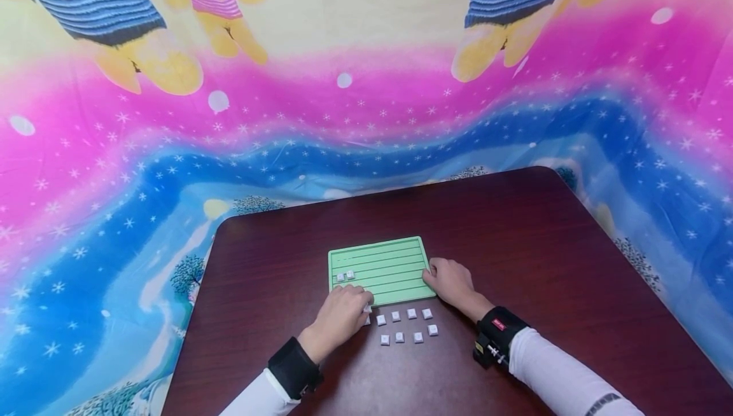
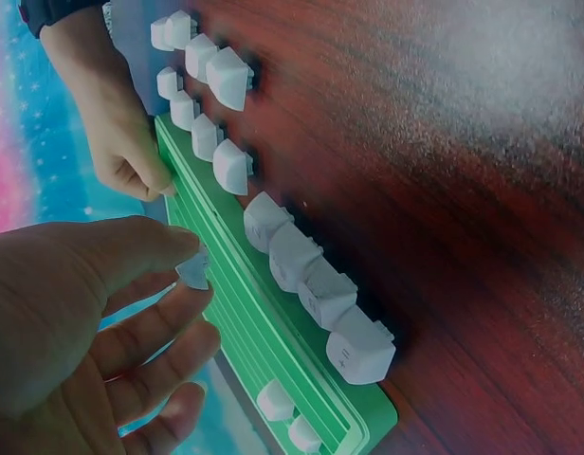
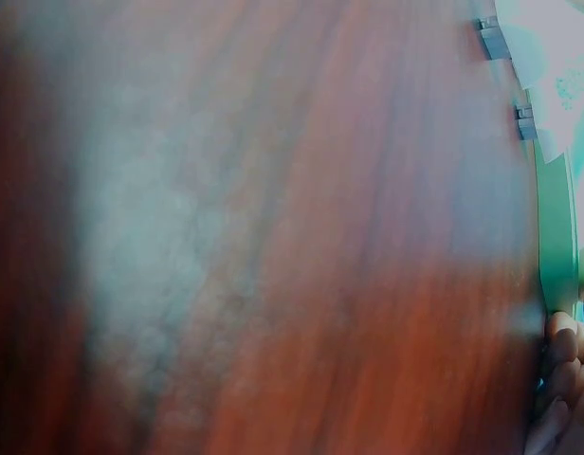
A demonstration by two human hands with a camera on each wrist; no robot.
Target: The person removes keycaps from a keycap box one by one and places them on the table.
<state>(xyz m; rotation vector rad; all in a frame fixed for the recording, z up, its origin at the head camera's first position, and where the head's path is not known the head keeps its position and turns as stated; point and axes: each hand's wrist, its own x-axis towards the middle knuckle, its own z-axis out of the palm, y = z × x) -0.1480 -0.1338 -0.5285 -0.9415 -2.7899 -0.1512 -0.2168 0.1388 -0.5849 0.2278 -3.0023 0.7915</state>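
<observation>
A pale green board (image 1: 389,271) with parallel grooves lies on the table. Two white keycaps (image 1: 345,276) sit side by side near its left end. My left hand (image 1: 339,315) is over the board's near left corner, pinching one white keycap (image 2: 192,269) between thumb and index finger, the other fingers loosely bent. At the board's right edge, my right hand (image 1: 452,281) grips the rim, thumb on top and fingers curled at the side. More white keycaps (image 2: 297,256) lie in rows just in front of the board, some of them hidden behind my left hand in the head view.
The dark reddish-brown table (image 1: 487,212) has rounded far corners. Behind it hangs a printed cloth (image 1: 343,123) in pink, blue and cream. A black band (image 1: 293,368) is strapped round my left wrist, another band (image 1: 499,333) round my right.
</observation>
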